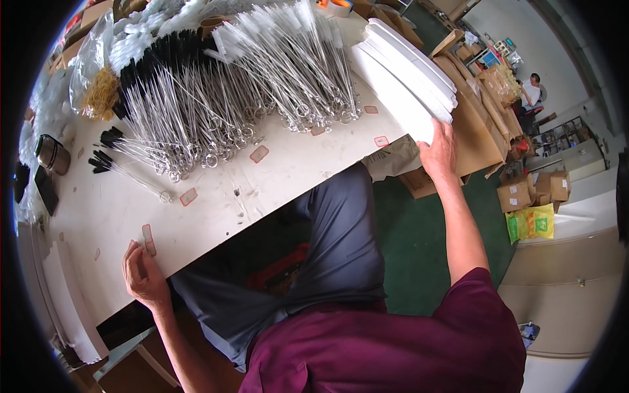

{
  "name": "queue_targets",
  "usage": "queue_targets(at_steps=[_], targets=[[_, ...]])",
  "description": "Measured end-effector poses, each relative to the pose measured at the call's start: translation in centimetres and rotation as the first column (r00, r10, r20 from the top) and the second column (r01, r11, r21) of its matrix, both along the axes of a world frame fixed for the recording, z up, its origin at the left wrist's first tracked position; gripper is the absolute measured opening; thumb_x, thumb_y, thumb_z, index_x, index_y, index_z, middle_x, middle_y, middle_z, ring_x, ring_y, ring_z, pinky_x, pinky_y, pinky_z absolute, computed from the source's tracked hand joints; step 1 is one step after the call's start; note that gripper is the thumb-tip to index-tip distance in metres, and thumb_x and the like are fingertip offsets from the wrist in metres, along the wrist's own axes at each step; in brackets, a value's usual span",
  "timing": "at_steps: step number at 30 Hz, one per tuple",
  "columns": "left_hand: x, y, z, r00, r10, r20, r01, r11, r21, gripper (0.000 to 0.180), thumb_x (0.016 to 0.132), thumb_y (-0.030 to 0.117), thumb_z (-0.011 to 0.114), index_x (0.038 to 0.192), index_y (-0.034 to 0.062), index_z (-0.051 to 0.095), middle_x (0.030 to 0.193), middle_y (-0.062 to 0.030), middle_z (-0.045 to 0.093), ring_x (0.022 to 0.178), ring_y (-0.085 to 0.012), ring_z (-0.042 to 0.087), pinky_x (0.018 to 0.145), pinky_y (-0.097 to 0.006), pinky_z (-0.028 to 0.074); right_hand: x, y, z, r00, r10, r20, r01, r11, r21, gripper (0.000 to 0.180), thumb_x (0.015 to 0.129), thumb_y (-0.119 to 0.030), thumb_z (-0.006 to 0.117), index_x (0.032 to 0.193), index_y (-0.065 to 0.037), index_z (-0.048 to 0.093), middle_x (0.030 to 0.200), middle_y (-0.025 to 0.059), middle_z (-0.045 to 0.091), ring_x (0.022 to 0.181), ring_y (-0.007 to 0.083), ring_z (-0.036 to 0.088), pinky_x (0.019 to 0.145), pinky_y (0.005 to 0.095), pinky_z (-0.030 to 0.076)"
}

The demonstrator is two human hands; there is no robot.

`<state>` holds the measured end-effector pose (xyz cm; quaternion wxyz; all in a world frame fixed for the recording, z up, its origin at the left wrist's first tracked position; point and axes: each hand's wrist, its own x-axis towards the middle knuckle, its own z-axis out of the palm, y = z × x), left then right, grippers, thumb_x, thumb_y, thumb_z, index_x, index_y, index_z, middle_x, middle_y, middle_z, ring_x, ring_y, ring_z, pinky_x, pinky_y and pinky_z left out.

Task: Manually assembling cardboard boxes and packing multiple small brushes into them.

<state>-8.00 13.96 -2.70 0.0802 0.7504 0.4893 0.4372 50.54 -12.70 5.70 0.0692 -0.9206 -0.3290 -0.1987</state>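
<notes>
My right hand [439, 152] is at the near end of a stack of long flat white paper pieces [400, 82] on the table's right side. Its fingers and thumb close on the stack's corner; how many pieces they grip is hidden. On the table's front left part lies my left hand [145, 275], its fingers loosely bent and nothing visible in them. Just beyond its fingertips is a red-edged taped patch [149, 240]. Rows of wire-handled brushes with ring ends lie farther back, black-bristled brushes [177, 98] on the left and white-bristled brushes [288, 59] beside them.
A few black brushes [131, 173] lie apart at the left. Behind them are yellow rubber bands [101, 92] and a dark lidded jar [52, 154]. A white stack [73, 301] stands at the far left. Cardboard boxes [475, 118] adjoin the table's right edge. Another person [532, 92] sits far off.
</notes>
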Motion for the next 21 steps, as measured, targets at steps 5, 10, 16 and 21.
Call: queue_targets(at_steps=[5, 10, 16, 21], targets=[[0.1, -0.1, 0.3, 1.0, 0.005, -0.013, -0.004, 1.0, 0.007, 0.01, 0.092, -0.002, 0.067, 0.101, -0.001, 0.071, 0.116, -0.0145, 0.074, 0.109, -0.0293, 0.071, 0.094, -0.038, 0.056, -0.7, -0.1, 0.0, 0.996, 0.056, -0.071, -0.037, 0.968, 0.247, 0.067, 0.083, -0.01, 0.079, 0.142, -0.005, 0.049, 0.141, 0.0185, 0.049, 0.134, 0.0392, 0.047, 0.112, 0.0483, 0.042], [-0.2, -0.3, 0.7, 0.999, 0.034, -0.024, -0.034, 0.999, -0.01, 0.011, 0.092, -0.002, 0.066, 0.101, -0.0015, 0.072, 0.115, -0.0167, 0.074, 0.109, -0.0315, 0.071, 0.095, -0.039, 0.055, -2.5, 0.7, 0.2, 0.976, 0.213, -0.05, -0.158, 0.846, 0.51, 0.066, 0.083, -0.014, 0.082, 0.141, -0.005, 0.052, 0.137, 0.0188, 0.054, 0.128, 0.0363, 0.054, 0.108, 0.0467, 0.046], [2.2, -3.8, 4.9, 0.984, -0.158, -0.081, 0.165, 0.983, 0.078, 0.023, 0.081, -0.004, 0.072, 0.104, 0.0001, 0.07, 0.108, -0.0187, 0.073, 0.104, -0.0376, 0.07, 0.097, -0.043, 0.055, -15.3, 6.3, 4.3, 0.61, 0.779, -0.144, -0.684, 0.609, 0.4, 0.071, 0.075, -0.009, 0.086, 0.138, -0.001, 0.055, 0.135, 0.02, 0.057, 0.127, 0.0377, 0.056, 0.106, 0.0454, 0.048], [7.2, -7.6, 10.1, 0.829, -0.541, -0.144, 0.551, 0.834, 0.037, 0.04, 0.068, 0.002, 0.084, 0.106, -0.0021, 0.07, 0.114, -0.021, 0.071, 0.108, -0.0417, 0.068, 0.097, -0.049, 0.054, -20.8, 9.2, 2.6, 0.337, 0.857, -0.39, -0.822, 0.469, 0.321, 0.07, 0.073, -0.006, 0.085, 0.137, -0.003, 0.057, 0.132, 0.0155, 0.053, 0.123, 0.0363, 0.056, 0.106, 0.0437, 0.049]])
